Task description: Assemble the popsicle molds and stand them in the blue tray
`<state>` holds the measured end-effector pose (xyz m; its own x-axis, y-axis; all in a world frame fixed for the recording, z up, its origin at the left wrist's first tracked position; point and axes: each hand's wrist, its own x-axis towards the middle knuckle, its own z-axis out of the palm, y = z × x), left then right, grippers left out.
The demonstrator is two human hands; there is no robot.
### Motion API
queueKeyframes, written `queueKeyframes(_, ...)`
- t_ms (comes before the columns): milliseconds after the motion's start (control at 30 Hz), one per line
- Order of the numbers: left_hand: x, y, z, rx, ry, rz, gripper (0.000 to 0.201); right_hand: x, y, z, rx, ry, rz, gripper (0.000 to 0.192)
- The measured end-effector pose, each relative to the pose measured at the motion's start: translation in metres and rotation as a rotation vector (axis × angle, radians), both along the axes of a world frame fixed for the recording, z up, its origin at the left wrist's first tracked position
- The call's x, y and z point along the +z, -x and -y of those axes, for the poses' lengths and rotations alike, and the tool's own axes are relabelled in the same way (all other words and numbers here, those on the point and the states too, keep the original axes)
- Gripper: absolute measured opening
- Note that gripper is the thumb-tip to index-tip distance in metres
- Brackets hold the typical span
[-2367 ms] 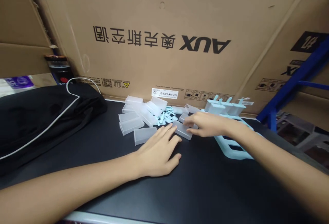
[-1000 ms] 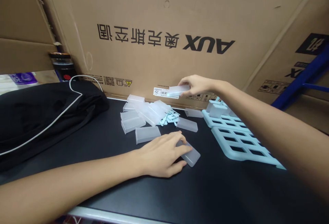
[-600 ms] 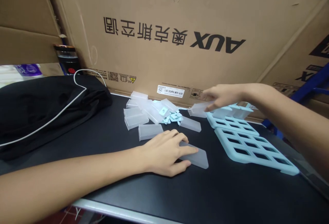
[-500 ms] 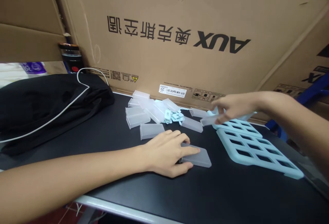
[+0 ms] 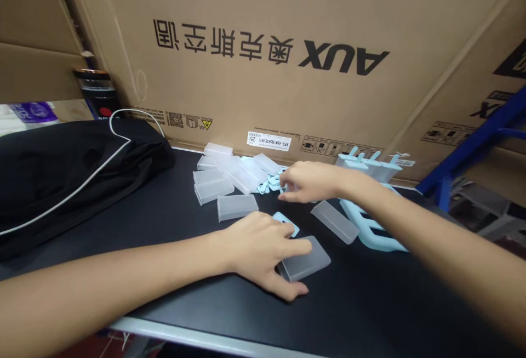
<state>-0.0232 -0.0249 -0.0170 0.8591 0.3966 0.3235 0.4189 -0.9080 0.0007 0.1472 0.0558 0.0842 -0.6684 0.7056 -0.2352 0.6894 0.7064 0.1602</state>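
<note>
My left hand (image 5: pixel 269 254) lies low on the table, fingers spread. Its index finger rests on a clear popsicle mould sleeve (image 5: pixel 310 262), with the thumb beside it. A light blue flat piece (image 5: pixel 286 223) lies just beyond those fingers. Farther back, my right hand (image 5: pixel 306 182) has its fingers curled down at the light blue small parts (image 5: pixel 265 184); what they pinch is mostly hidden. Several clear sleeves (image 5: pixel 237 207) are heaped to the left of these parts. One more sleeve (image 5: pixel 335 222) lies under my right forearm, next to the light blue rack (image 5: pixel 372 232), partly covered by that arm.
Capped popsicle moulds (image 5: pixel 370 166) with light blue handles stand behind the rack. A large cardboard box (image 5: pixel 230 95) walls off the back. Black cloth (image 5: pixel 82 166) with a white cable (image 5: pixel 98 174) and a dark jar (image 5: pixel 98 95) are at left; a blue metal frame (image 5: pixel 472 149) is at right.
My right hand has moved left from the rack to the small blue parts, and the sleeve it held has left its fingers. My left hand's sleeve has turned slightly. The view has shifted right.
</note>
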Motion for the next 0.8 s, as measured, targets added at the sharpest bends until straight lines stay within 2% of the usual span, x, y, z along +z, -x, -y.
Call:
queueKeyframes(100,-0.006,0.000,0.000,-0.049,-0.028,0.122,0.048,-0.014,0.019,0.009,0.076,0.073,-0.047,0.042)
queueKeyframes(200,-0.008,0.001,0.000,-0.204,-0.063,0.310,0.041,-0.021,0.026,0.012,0.080,0.168,-0.047,0.041)
queueKeyframes(300,-0.008,0.001,-0.002,-0.374,-0.106,0.552,0.033,-0.022,0.021,0.011,0.064,0.261,-0.075,0.038)
queueKeyframes(367,-0.008,0.001,-0.003,-0.410,-0.109,0.696,0.030,-0.022,0.013,0.011,0.048,0.311,-0.125,0.040)
queueKeyframes(433,-0.008,0.000,-0.005,-0.412,-0.081,0.784,0.037,-0.023,0.004,0.016,0.013,0.304,-0.181,0.038)
queueKeyframes(567,-0.007,-0.001,-0.008,-0.453,-0.075,0.831,0.057,-0.035,-0.014,0.036,-0.086,0.177,-0.278,0.025)
queueKeyframes(700,-0.006,0.000,-0.007,-0.477,-0.086,0.773,0.048,-0.048,-0.027,0.054,-0.124,0.184,-0.355,0.010)
queueKeyframes(800,-0.004,0.000,-0.006,-0.462,-0.088,0.746,0.039,-0.045,-0.032,0.062,-0.115,0.181,-0.376,0.009)
